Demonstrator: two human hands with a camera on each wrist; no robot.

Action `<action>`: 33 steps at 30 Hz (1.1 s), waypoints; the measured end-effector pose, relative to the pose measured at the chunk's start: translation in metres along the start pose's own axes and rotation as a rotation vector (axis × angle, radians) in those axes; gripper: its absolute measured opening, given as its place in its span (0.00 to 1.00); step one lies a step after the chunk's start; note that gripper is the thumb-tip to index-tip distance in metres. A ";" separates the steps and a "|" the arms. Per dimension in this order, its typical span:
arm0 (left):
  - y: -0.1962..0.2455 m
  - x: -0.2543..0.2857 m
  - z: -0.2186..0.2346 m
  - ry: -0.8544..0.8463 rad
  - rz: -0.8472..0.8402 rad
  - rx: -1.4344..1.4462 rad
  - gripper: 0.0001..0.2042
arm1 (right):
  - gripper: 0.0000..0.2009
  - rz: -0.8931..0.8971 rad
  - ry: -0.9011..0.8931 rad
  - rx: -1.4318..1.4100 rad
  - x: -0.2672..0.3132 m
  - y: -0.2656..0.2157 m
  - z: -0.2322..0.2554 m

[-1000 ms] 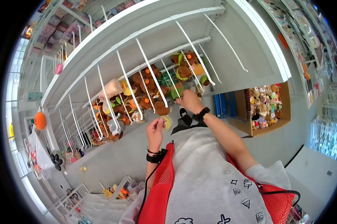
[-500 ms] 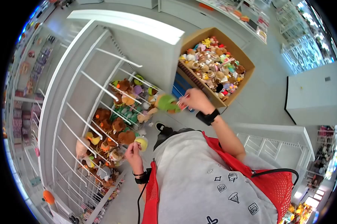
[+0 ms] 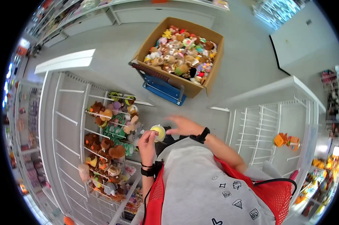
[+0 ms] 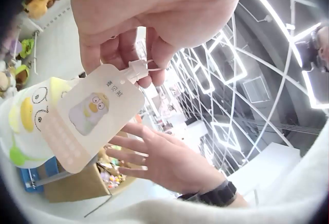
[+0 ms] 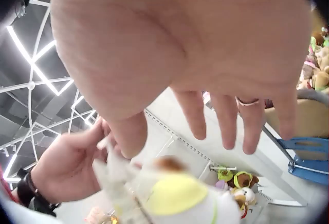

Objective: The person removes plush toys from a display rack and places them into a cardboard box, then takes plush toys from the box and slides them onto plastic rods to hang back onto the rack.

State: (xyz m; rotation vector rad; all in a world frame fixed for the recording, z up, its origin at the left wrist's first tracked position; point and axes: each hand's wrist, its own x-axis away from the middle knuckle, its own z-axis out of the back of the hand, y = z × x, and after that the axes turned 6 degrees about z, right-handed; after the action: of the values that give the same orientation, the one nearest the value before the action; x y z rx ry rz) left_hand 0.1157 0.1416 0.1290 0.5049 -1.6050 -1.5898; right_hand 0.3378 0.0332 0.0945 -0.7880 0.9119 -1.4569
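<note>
My left hand (image 3: 147, 145) pinches the thin loop of a small white-and-yellow plush toy (image 3: 160, 131), which hangs below the fingers. The left wrist view shows the toy's round eyes and orange beak, partly covered by a paper tag (image 4: 95, 116) printed with the same character. My right hand (image 3: 187, 126) holds nothing, its fingers stretched out close beside the toy. Seen from the right wrist, its spread fingers (image 5: 226, 121) stand above the plush's blurred yellow top. To the left, more plush toys (image 3: 117, 152) hang in rows on white rack hooks (image 3: 68, 118).
A cardboard box (image 3: 214, 80) full of small plush toys stands ahead, with a blue cart (image 3: 163, 92) at its near side. On the right is another white rack (image 3: 252, 131) with a few orange items (image 3: 285, 141). Shelving lines the far wall.
My right hand, earlier at the rack and then carrying a green plush toy toward the box, is now without it and back near my left hand. The view has turned right; my left hand keeps its toy.
</note>
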 end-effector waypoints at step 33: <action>-0.028 -0.068 -0.137 -0.467 0.037 -0.117 0.15 | 0.15 -0.667 2.059 -0.031 0.322 0.111 0.018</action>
State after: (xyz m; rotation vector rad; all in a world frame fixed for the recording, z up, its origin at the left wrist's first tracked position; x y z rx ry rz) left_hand 0.2530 0.1022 0.0689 0.0360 -1.8268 -1.8532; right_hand 0.3777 -0.2900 -0.0066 0.9333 2.1865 -2.7049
